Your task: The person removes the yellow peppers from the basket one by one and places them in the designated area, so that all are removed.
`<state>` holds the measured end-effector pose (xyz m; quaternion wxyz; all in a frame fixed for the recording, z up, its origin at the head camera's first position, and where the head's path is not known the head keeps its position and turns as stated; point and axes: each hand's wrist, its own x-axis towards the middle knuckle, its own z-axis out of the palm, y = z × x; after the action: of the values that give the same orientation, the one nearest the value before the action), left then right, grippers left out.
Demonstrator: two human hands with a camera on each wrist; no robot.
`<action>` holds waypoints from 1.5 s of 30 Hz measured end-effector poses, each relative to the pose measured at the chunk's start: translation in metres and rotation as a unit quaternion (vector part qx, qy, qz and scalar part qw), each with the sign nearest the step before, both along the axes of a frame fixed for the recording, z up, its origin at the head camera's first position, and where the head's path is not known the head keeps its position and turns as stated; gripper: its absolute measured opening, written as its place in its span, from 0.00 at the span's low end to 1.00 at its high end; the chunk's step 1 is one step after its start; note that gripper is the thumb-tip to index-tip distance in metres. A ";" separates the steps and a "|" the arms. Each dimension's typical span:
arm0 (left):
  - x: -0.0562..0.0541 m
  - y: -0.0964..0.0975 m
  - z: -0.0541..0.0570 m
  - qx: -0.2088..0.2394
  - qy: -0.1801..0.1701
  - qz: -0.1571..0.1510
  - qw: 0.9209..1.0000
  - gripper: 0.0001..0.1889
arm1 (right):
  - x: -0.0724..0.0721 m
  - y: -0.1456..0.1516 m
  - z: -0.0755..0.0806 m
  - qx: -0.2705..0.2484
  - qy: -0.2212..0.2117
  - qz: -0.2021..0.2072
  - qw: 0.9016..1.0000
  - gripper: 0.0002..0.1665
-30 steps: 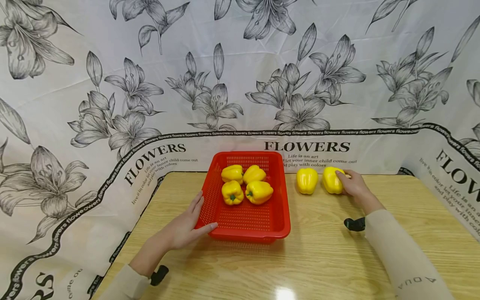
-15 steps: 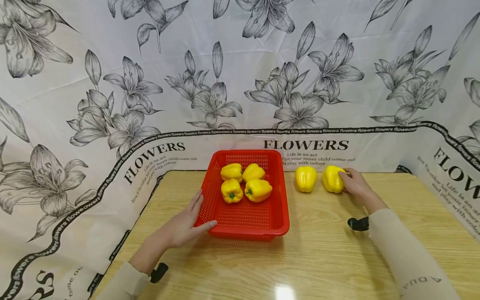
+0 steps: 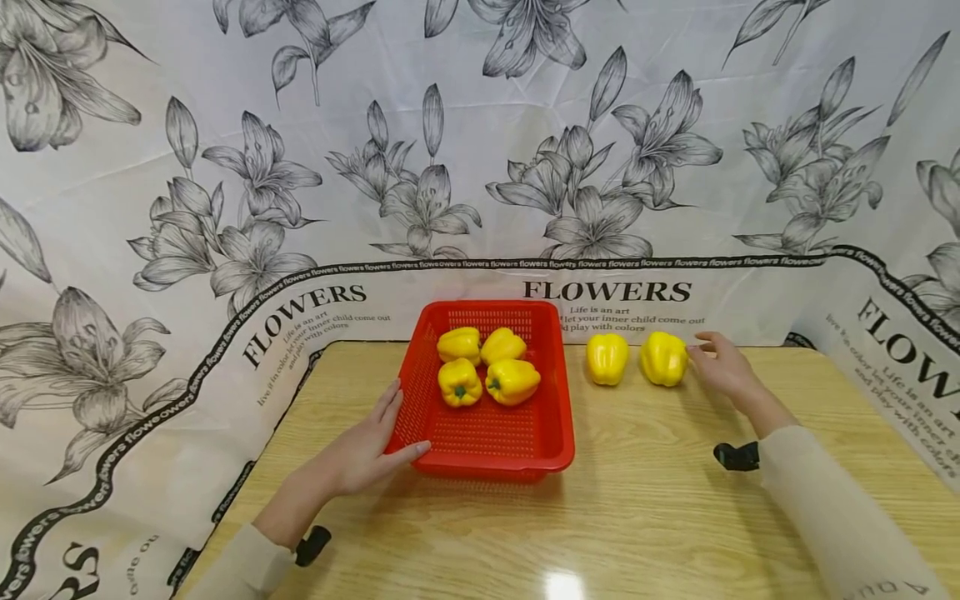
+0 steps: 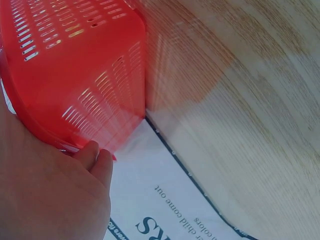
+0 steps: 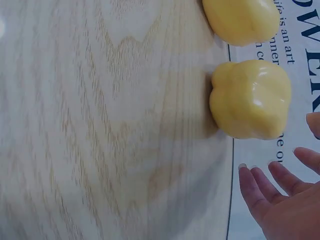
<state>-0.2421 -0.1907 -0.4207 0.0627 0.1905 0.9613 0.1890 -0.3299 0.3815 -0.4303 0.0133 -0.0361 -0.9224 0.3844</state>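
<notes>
In the head view, a red perforated plastic basket (image 3: 480,454) holds several yellow bell peppers (image 3: 513,382). My left hand (image 3: 351,457) rests against its near left corner, fingers straight along the left rim and thumb over the front rim. The left wrist view shows fingertips (image 4: 103,165) at the basket's (image 4: 85,65) outer side. Two more yellow bell peppers stand on the table to the basket's right: a left one (image 3: 607,360) and a right one (image 3: 663,359). Just right of the latter is my right hand (image 3: 726,372), holding nothing, with fingers spread apart from the pepper (image 5: 252,100) in the right wrist view.
A wooden table (image 3: 637,525) carries everything. Behind it and along both sides hangs a white cloth (image 3: 480,208) printed with grey lilies and lettering. The basket and loose peppers stand near the table's back edge.
My right hand has let go of the right-hand yellow bell pepper and drawn away to the right. The pepper stays beside the other loose one. My left hand keeps its place on the basket.
</notes>
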 end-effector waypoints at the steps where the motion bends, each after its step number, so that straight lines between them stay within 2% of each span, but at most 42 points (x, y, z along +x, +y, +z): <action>1: 0.000 0.000 0.000 -0.001 0.002 -0.002 1.000 0.57 | 0.002 0.000 0.002 0.004 0.001 0.002 1.000 0.43; 7: -0.001 -0.001 0.002 -0.005 0.009 -0.004 1.000 0.58 | 0.013 0.002 0.016 0.025 0.009 0.024 0.999 0.44; 15: 0.000 0.001 0.000 -0.002 0.002 0.000 1.000 0.57 | 0.030 -0.006 0.032 0.035 0.024 0.054 0.998 0.40; 24: 0.002 0.000 -0.003 0.000 0.006 0.000 1.000 0.56 | 0.039 -0.038 0.038 0.031 0.052 0.094 0.994 0.38; 34: 0.000 0.000 -0.001 0.006 0.007 -0.002 1.000 0.57 | 0.045 -0.068 0.044 0.022 0.083 0.130 0.988 0.35; 45: -0.001 0.000 0.000 0.006 0.007 -0.003 1.000 0.56 | 0.053 -0.102 0.047 -0.002 0.121 0.188 0.975 0.31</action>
<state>-0.2426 -0.1909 -0.4210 0.0557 0.1946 0.9600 0.1934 -0.2770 0.2791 -0.3837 0.0521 0.1846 -0.9036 0.3830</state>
